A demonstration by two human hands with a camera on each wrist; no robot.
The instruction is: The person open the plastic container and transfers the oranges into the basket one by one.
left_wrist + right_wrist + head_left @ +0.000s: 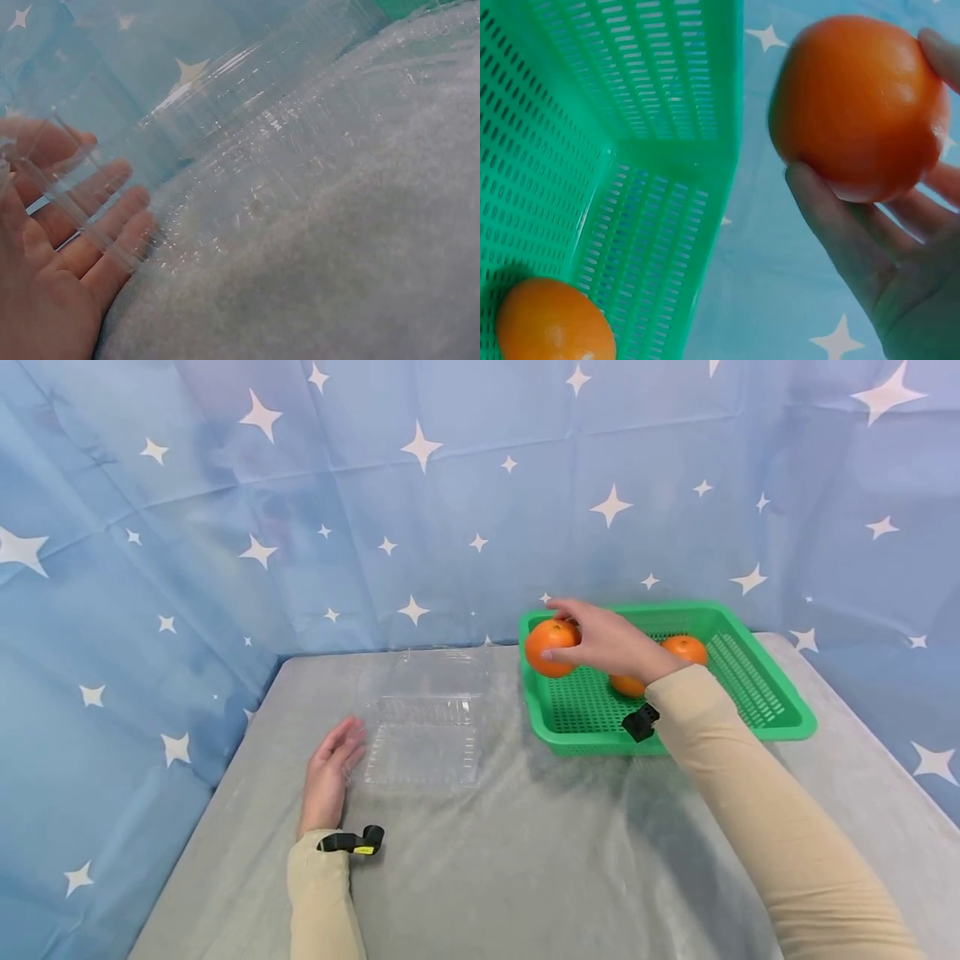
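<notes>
My right hand point(611, 642) grips an orange point(551, 648) between thumb and fingers, held up over the left end of a green basket point(592, 745). In the right wrist view that orange point(859, 109) hangs beside the basket's rim. Two more oranges lie in the basket, one orange point(685, 649) to the right and another orange point(627, 685) partly hidden under my wrist. My left hand point(330, 768) rests against the left side of a clear plastic clamshell box point(422, 752), its lid folded back. In the left wrist view its fingers point(112, 217) are extended, seen through the clear plastic.
A grey cloth point(480, 877) covers the table. Blue curtains point(450, 510) with white stars hang behind and at both sides. The box stands left of the basket, with a strip of cloth between them.
</notes>
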